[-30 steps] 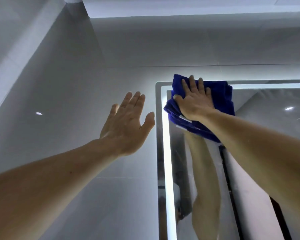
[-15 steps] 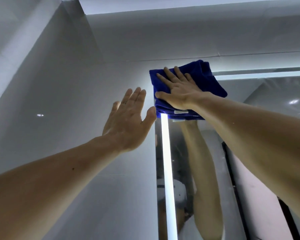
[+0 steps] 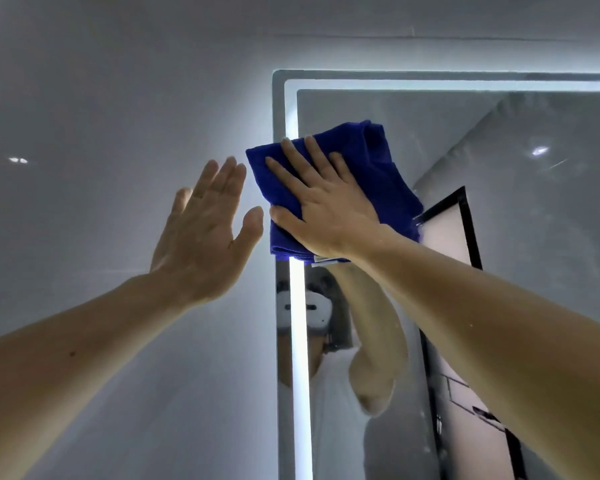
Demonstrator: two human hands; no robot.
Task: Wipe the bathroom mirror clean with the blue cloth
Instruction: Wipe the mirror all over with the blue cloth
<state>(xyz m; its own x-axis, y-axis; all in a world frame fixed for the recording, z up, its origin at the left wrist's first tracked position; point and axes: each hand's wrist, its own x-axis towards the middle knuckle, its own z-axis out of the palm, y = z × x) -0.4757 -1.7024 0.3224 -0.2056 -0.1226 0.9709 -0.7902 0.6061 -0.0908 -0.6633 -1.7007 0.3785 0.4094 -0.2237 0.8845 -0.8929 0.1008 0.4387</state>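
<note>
the blue cloth (image 3: 371, 161) lies folded against the upper left part of the mirror (image 3: 516, 271), a little below its top corner. its left edge hangs just over the lit strip (image 3: 300, 341) that runs down the mirror's left side. the right hand (image 3: 326, 202) lies directly on top of it, so the cloth is trapped between palm and glass. its fingers are straight and spread, pointing up and left. it is pressing, not gripping; nothing is curled round the cloth. from this hand nearly all the glass stretches away to the right and down the frame, so the next stroke probably has to go one of those ways, with the left border as its starting line.

the left hand (image 3: 205, 230) is raised over the grey wall (image 3: 101, 133) just left of the mirror, thumb close beside the cloth but apart from it. it is flat and relaxed, holding nothing; whether the palm touches the wall cannot be told. the right hand is clearly the working one.
</note>
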